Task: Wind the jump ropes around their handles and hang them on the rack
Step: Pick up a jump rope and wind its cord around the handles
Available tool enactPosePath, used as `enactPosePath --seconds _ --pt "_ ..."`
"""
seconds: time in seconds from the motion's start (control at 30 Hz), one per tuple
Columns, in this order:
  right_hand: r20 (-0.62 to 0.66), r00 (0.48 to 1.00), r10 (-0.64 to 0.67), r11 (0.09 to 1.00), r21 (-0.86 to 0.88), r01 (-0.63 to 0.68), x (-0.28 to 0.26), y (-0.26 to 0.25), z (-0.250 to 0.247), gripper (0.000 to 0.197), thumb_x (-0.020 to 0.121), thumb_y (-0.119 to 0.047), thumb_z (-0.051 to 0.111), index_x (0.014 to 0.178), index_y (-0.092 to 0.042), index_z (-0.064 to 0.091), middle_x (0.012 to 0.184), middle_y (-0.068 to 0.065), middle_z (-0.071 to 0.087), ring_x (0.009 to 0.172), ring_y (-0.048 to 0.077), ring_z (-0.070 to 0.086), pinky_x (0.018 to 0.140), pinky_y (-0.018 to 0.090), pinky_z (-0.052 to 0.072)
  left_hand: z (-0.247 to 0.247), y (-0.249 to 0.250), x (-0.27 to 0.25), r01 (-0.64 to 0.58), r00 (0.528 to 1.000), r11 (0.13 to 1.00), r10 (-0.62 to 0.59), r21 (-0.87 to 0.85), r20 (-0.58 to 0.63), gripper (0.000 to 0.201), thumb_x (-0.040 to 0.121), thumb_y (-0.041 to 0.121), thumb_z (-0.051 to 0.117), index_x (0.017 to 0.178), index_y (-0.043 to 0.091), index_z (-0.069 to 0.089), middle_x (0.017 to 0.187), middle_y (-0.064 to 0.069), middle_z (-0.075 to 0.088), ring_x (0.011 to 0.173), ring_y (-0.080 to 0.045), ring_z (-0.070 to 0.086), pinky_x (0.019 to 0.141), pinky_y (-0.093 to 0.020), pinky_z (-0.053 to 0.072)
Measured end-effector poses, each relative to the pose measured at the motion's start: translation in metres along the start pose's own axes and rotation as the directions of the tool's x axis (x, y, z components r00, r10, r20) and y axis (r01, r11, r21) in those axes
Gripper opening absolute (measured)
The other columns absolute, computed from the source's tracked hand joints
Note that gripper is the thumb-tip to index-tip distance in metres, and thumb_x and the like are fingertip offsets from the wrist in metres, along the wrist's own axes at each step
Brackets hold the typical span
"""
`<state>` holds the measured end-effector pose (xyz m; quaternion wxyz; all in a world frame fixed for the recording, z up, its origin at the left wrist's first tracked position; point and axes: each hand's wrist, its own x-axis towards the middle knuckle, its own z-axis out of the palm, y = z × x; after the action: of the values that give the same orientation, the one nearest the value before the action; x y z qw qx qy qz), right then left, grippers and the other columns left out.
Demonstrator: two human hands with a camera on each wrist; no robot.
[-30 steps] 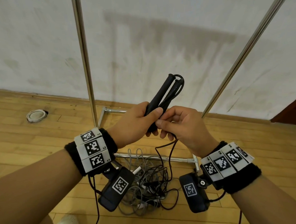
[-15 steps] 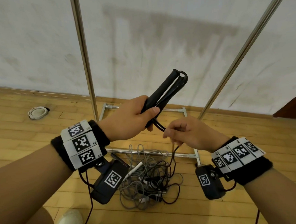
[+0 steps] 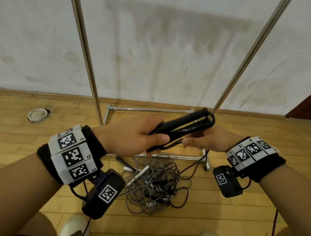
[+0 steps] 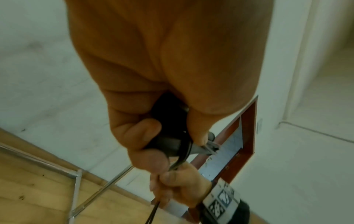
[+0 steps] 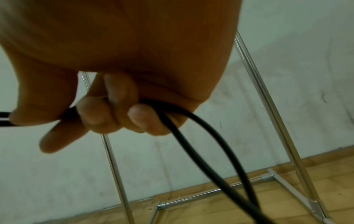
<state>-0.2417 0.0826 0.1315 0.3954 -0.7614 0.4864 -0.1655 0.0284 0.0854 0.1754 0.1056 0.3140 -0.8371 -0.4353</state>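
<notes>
Jump rope handles (image 3: 184, 127) gripped by left hand (image 3: 132, 136), right hand (image 3: 207, 140) pinching black cord (image 5: 201, 136), wood floor (image 3: 225, 212), scuffed white wall (image 3: 166, 46)

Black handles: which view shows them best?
Head view: the black handles show side by side along their length, gripped by the left hand. Left wrist shows only their butt ends between fingers; right wrist shows none, only cord.

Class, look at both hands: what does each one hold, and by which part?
The left hand grips the paired black handles near their lower end. The right hand holds the doubled black rope just below the handles.
</notes>
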Motion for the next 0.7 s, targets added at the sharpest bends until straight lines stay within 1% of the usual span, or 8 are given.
enactPosePath --seconds 0.07,0.17,0.23,0.33,0.43,0.47,0.6,0.7 --pt "0.038 0.999 0.001 0.998 -0.055 0.001 0.002 0.002 -0.003 0.012 0.081 -0.042 0.074 0.075 -0.033 0.071 0.064 -0.013 0.067 0.059 -0.001 0.058 0.059 0.016 0.044 0.007 0.0 0.001 0.023 0.996 0.996 -0.03 0.083 0.085 0.012 0.101 0.033 0.052 0.09 0.026 0.052 0.073 0.002 0.067 0.061 -0.012 0.062 0.06 -0.033 0.052" --pt "0.175 0.985 -0.009 0.987 -0.159 0.038 0.012 0.002 0.0 0.011 0.085 -0.011 0.069 0.075 -0.008 0.072 0.063 -0.003 0.063 0.057 0.005 0.055 0.059 0.019 0.042 0.016 -0.001 0.003 0.023 0.981 0.984 -0.056 0.174 0.187 0.013 0.1 0.034 0.051 0.089 0.027 0.05 0.074 0.003 0.065 0.067 -0.018 0.064 0.065 -0.039 0.055" --pt "0.2 0.979 0.039 0.993 -0.115 -0.016 0.015 0.0 0.003 0.016 0.089 -0.016 0.067 0.079 -0.006 0.074 0.065 0.006 0.064 0.058 0.011 0.056 0.057 0.018 0.043 0.021 -0.004 0.006 0.018 0.971 0.969 -0.076 0.247 0.228 0.014 0.1 0.037 0.051 0.089 0.029 0.049 0.074 0.004 0.064 0.063 -0.011 0.061 0.063 -0.034 0.054" --pt "0.228 0.969 0.091 0.985 -0.163 -0.055 0.021 -0.003 0.012 0.022 0.09 -0.032 0.068 0.075 -0.017 0.075 0.061 0.012 0.06 0.057 0.029 0.049 0.056 0.032 0.038 0.034 -0.009 0.01 0.012 0.949 0.929 -0.126 0.369 0.288 0.018 0.099 0.043 0.05 0.088 0.03 0.047 0.076 0.005 0.061 0.059 -0.008 0.055 0.058 -0.028 0.048" --pt "0.258 0.958 0.126 0.97 -0.237 -0.064 0.03 -0.012 0.023 0.027 0.088 -0.032 0.07 0.062 -0.025 0.07 0.047 -0.01 0.048 0.046 0.006 0.039 0.048 0.018 0.03 0.051 -0.017 0.014 0.041 0.928 0.886 -0.205 0.461 0.311 0.018 0.099 0.043 0.05 0.09 0.027 0.045 0.082 0.002 0.06 0.063 -0.012 0.057 0.057 -0.028 0.047" --pt "0.259 0.956 0.134 0.961 -0.269 -0.062 0.032 -0.015 0.025 0.028 0.088 -0.031 0.069 0.06 -0.027 0.068 0.045 -0.013 0.048 0.046 0.004 0.04 0.047 0.015 0.03 0.056 -0.02 0.016 0.06 0.924 0.871 -0.233 0.488 0.302 0.019 0.099 0.042 0.05 0.094 0.024 0.046 0.084 -0.001 0.06 0.065 -0.015 0.058 0.057 -0.03 0.049" --pt "0.229 0.963 0.143 0.924 -0.379 -0.047 0.038 -0.03 0.034 0.029 0.091 -0.036 0.065 0.065 -0.024 0.069 0.055 -0.003 0.056 0.051 0.009 0.045 0.053 0.028 0.036 0.06 -0.033 0.026 0.147 0.917 0.83 -0.319 0.538 0.24 0.026 0.099 0.037 0.048 0.102 0.012 0.055 0.084 -0.005 0.063 0.063 -0.017 0.057 0.056 -0.031 0.048" --pt "0.109 0.991 0.082 0.844 -0.537 -0.011 0.041 -0.04 0.041 0.033 0.094 -0.042 0.058 0.07 -0.022 0.066 0.064 -0.007 0.063 0.061 0.012 0.056 0.057 0.032 0.044 0.054 -0.043 0.032 0.214 0.931 0.851 -0.326 0.479 0.163 0.025 0.1 0.032 0.046 0.094 0.01 0.057 0.078 -0.006 0.062 0.058 -0.016 0.052 0.054 -0.029 0.044"
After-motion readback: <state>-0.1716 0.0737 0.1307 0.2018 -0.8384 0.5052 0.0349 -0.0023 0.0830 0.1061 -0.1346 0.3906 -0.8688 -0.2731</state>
